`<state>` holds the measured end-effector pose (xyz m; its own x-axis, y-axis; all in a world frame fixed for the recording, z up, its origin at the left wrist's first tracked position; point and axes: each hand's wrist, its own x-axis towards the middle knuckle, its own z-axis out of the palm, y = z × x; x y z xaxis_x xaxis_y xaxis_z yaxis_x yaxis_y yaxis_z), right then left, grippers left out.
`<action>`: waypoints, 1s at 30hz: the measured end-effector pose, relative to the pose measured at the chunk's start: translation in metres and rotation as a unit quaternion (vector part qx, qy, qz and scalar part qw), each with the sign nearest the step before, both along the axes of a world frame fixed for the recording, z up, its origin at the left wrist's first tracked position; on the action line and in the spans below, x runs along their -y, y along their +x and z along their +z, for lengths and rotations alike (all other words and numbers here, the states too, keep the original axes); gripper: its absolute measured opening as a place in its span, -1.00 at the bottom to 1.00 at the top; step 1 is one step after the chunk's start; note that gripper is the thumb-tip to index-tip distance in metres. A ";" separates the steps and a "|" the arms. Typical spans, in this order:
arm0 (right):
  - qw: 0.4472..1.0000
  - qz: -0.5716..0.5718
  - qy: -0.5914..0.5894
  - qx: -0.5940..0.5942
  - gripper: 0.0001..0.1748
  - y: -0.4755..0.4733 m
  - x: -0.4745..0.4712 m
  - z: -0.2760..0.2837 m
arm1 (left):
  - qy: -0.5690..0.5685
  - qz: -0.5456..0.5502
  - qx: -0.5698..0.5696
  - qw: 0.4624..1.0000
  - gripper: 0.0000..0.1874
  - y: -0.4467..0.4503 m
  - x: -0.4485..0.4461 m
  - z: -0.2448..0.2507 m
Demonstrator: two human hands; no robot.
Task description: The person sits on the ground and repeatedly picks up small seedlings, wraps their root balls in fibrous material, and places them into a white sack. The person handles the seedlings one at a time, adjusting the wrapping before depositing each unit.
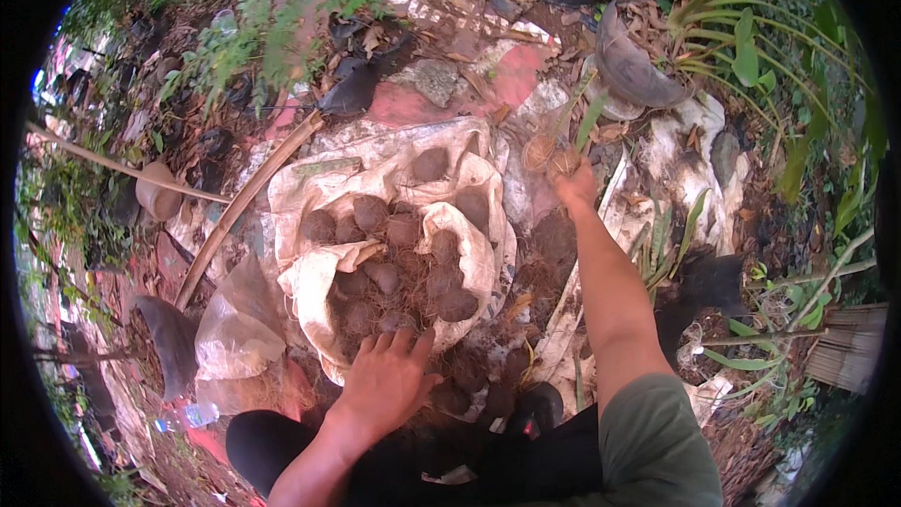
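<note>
A pale woven sack (pixel 380 141) lies spread before me with its mouth rolled back, and several brown husked coconuts (pixel 403 229) fill it and rest on its folds. My left hand (pixel 387 380) lies palm down at the sack's near rim, its fingers touching the coconuts there and gripping nothing visible. Out to the far right of the sack, my right hand (pixel 578 186) has its fingers around a lighter tan coconut (pixel 564 163). Beside that one sits a second tan coconut (pixel 539 153). The fingertips of my right hand are partly hidden.
More dark coconuts (pixel 464 370) lie near my feet. On the left are a clear plastic bag (pixel 239 338), a plastic bottle (pixel 200 415) and a long dry stalk (pixel 246 204). A broken black pot (pixel 633 63) stands at the upper right by long-leaved plants (pixel 732 21).
</note>
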<state>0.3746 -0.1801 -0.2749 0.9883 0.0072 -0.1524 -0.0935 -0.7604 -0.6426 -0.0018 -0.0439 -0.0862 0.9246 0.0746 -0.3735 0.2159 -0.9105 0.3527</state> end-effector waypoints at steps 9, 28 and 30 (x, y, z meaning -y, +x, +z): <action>0.997 0.008 -0.066 0.047 -0.25 -0.007 -0.002 -0.013 | -0.036 0.014 -0.030 0.999 -0.39 0.000 -0.007 0.008; 0.939 0.203 -0.276 0.036 -0.59 -0.037 0.015 0.098 | 0.010 0.049 0.100 0.994 -0.46 -0.008 -0.019 0.009; 0.894 0.325 -0.301 0.071 -0.68 -0.065 -0.008 0.094 | -0.021 0.054 0.111 0.992 -0.45 -0.008 -0.022 0.004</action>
